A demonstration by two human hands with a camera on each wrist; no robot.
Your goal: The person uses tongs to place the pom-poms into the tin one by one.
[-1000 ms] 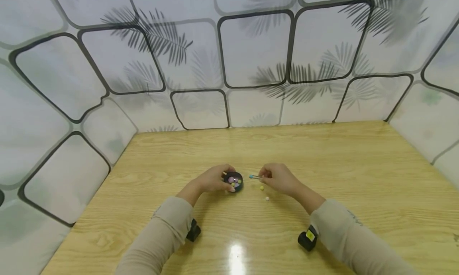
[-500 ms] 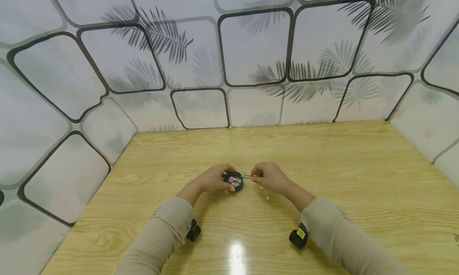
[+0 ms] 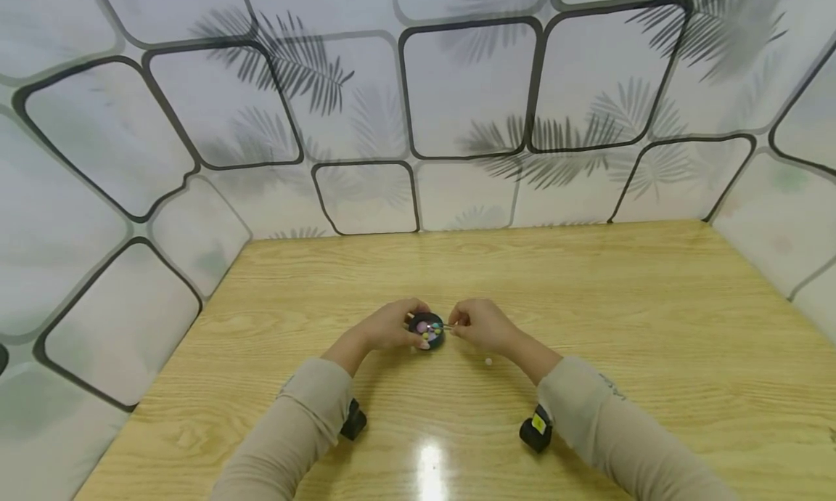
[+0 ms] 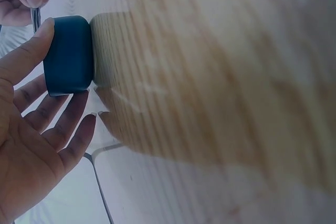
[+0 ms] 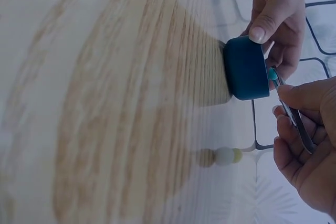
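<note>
Two hands are meeting over one small dish near the front middle of the table. We are steadying the dark round dish with our left hand, thumb and fingers curled against its wall, as the left wrist view shows with the fingertips pressing the dish's blue-black side. Our right hand is pinching a pair of thin metal tweezers, the fingers closed round them, and the tips are reaching over the dish's rim with a small teal bead sitting right at the edge. Inside the dish we are seeing a few coloured beads, pink and yellow-green among them, though they are too small to count. Outward from the hands, a pale bead is lying loose on the wood just to the right of the dish, and the right wrist view is showing what looks like a short row of loose beads near the dish. We judge that we are in the middle of dropping the teal bead into the dish; the next move is calling for easing the tweezers' pinch over the dish's hollow, keeping the left hand firm so the dish is not sliding, then going for a loose bead on the table.
</note>
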